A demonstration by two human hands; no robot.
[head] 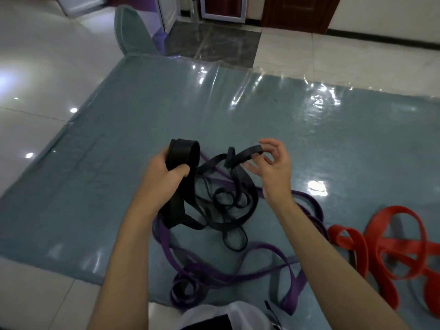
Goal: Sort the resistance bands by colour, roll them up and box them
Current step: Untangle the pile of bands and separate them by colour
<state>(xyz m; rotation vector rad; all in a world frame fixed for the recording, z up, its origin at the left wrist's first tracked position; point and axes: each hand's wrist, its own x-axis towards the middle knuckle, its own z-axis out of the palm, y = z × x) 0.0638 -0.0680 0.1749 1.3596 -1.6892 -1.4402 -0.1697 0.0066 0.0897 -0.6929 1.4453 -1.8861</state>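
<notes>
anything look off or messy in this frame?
Yes: black bands lie tangled over purple bands mid-mat, colours unsorted. Left hand grips a black bundle; right hand pinches a loop. Red bands lie apart.

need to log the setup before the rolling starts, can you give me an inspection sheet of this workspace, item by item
surface: grey-blue mat under a glossy clear cover, laid on a pale tiled floor.
job's things: black bands tangled at mat centre; purple bands looped under and in front of them; red bands apart at the right. No box seen.
clutter: nothing seen.
hands: left hand grips a wide folded black band; right hand pinches the end of a narrower black band, lifted.
cables: nothing seen.
surroundings: grey chair back beyond the mat, dark wooden doors farther back.
</notes>
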